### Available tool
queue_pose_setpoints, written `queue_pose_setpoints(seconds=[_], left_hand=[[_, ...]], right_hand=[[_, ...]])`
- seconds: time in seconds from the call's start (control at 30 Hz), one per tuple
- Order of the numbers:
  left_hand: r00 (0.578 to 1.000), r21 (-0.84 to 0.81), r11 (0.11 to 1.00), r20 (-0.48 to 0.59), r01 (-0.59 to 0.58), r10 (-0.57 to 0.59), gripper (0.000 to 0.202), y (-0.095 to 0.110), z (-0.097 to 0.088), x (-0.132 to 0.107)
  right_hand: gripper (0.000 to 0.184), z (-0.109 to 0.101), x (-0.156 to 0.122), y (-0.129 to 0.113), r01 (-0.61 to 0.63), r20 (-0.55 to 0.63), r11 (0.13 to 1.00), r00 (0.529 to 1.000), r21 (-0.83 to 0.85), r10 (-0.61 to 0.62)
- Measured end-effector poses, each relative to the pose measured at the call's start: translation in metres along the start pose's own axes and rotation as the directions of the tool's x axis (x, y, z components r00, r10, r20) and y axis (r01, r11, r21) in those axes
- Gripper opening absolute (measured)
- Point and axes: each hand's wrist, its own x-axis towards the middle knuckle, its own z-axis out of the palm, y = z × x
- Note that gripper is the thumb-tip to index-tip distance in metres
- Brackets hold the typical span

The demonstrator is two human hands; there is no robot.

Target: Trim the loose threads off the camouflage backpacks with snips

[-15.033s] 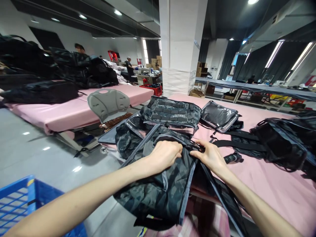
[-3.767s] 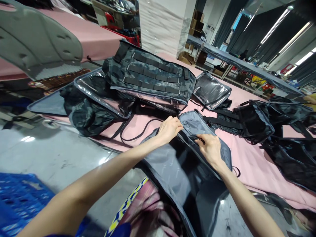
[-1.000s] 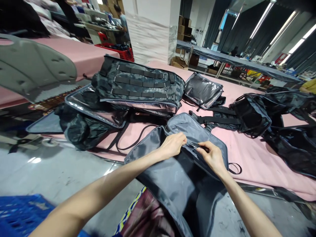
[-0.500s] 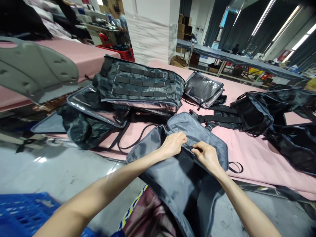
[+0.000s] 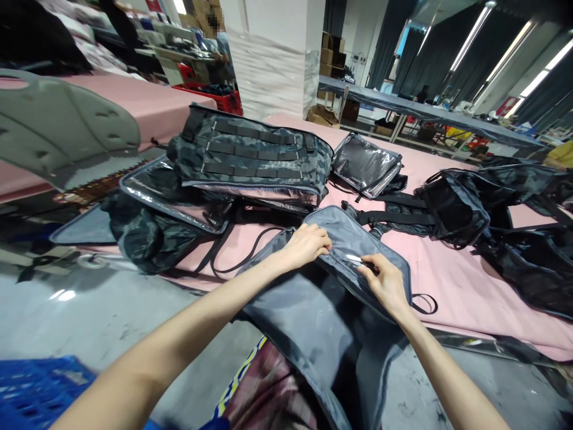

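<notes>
Dark fabric bag with smooth grey lining (image 5: 308, 316), opened out over the near edge of a pink cloth-covered table (image 5: 447, 272). Left hand (image 5: 308, 243): fingers closed on the bag's lining. Right hand (image 5: 385, 279): gripping a small, dark-handled tool with shiny metal tip (image 5: 356, 259), over the lining. Behind, on the table: dark camouflage fabric bag with black webbing rows (image 5: 255, 149); near it, smaller glossy-faced black bag (image 5: 367, 164).

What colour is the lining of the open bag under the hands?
Grey lining, best seen in the head view.
</notes>
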Motion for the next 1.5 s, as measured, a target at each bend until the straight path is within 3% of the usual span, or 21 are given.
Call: queue_pose_setpoints(seconds=[0.07,0.17,0.23,0.33,0.43,0.5,0.6,0.77,0.83,0.93,1.0,1.1,1.17,1.23,1.3,1.4,1.43,1.5], left_hand=[[1.0,-0.009,1.0,0.023,0.007,-0.007,0.017,-0.002,0.003,0.006],[0.986,-0.084,0.995,0.159,0.056,-0.042,0.018,-0.005,-0.002,0.016],[0.966,-0.129,0.987,0.249,0.098,-0.063,0.018,-0.006,-0.008,0.023],[0.95,-0.151,0.98,0.302,0.128,-0.078,0.018,-0.006,-0.013,0.029],[0.946,-0.151,0.977,0.31,0.149,-0.096,0.017,-0.006,-0.013,0.03],[0.945,-0.153,0.976,0.31,0.156,-0.103,0.017,-0.006,-0.012,0.028],[0.945,-0.161,0.973,0.307,0.165,-0.109,0.017,-0.006,-0.013,0.026],[0.944,-0.175,0.971,0.312,0.163,-0.102,0.018,-0.008,-0.011,0.026],[0.952,-0.172,0.974,0.291,0.146,-0.092,0.018,-0.009,-0.009,0.026],[0.978,-0.155,0.983,0.198,0.101,-0.069,0.019,-0.009,-0.006,0.022],[0.99,-0.12,0.989,0.119,0.085,-0.07,0.021,-0.005,-0.005,0.016],[0.999,-0.073,0.997,-0.017,0.03,-0.032,0.022,0.011,-0.004,0.001],[0.993,-0.044,0.993,-0.058,-0.11,0.108,0.021,0.025,0.001,-0.007],[0.971,-0.021,0.971,-0.031,-0.237,0.236,0.02,0.037,0.007,-0.009],[0.968,-0.039,0.968,0.023,-0.249,0.25,0.018,0.043,0.013,-0.002],[0.959,-0.201,0.976,0.248,-0.083,0.133,0.015,0.043,0.016,0.021],[0.933,-0.252,0.968,0.345,-0.016,0.105,0.013,0.043,0.015,0.03],[0.875,-0.307,0.948,0.477,0.079,0.081,0.012,0.042,0.012,0.044]], right_hand=[[0.016,0.0,-0.002,0.0,0.081,-0.02,0.994,0.996,-0.073,-0.083],[0.015,-0.001,-0.004,-0.001,0.203,-0.047,0.95,0.974,-0.236,-0.22],[0.015,-0.001,-0.004,-0.003,0.273,-0.049,0.886,0.949,-0.374,-0.313],[0.014,-0.001,-0.003,-0.009,0.365,-0.01,0.758,0.898,-0.54,-0.44],[0.015,-0.002,-0.001,-0.011,0.428,0.043,0.701,0.868,-0.571,-0.495],[0.013,-0.005,0.0,-0.009,0.429,0.049,0.759,0.883,-0.49,-0.467],[0.011,-0.015,-0.004,-0.001,0.342,-0.024,0.863,0.926,-0.371,-0.377],[0.011,-0.026,-0.02,0.009,0.317,-0.02,0.827,0.93,-0.464,-0.367],[0.012,-0.025,-0.024,0.011,0.275,-0.013,0.869,0.952,-0.412,-0.307],[0.018,-0.021,-0.024,0.014,0.092,0.007,0.979,0.996,-0.183,-0.092],[0.026,-0.02,-0.024,0.015,-0.021,0.056,0.995,0.998,-0.095,0.026],[0.018,-0.023,-0.033,0.012,-0.04,0.09,0.994,0.995,-0.102,0.049],[0.014,-0.028,-0.045,0.009,0.014,0.115,0.988,0.993,-0.152,0.004],[0.022,-0.032,-0.056,0.008,0.051,0.16,0.97,0.987,-0.238,-0.013],[0.031,-0.035,-0.06,0.011,0.018,0.199,0.965,0.979,-0.261,0.035],[0.015,-0.038,-0.05,0.024,-0.223,0.334,0.975,0.919,0.006,0.208],[0.007,-0.039,-0.044,0.029,-0.329,0.42,0.936,0.872,0.124,0.251],[0.014,-0.041,-0.033,0.037,-0.488,0.557,0.83,0.782,0.271,0.278]])
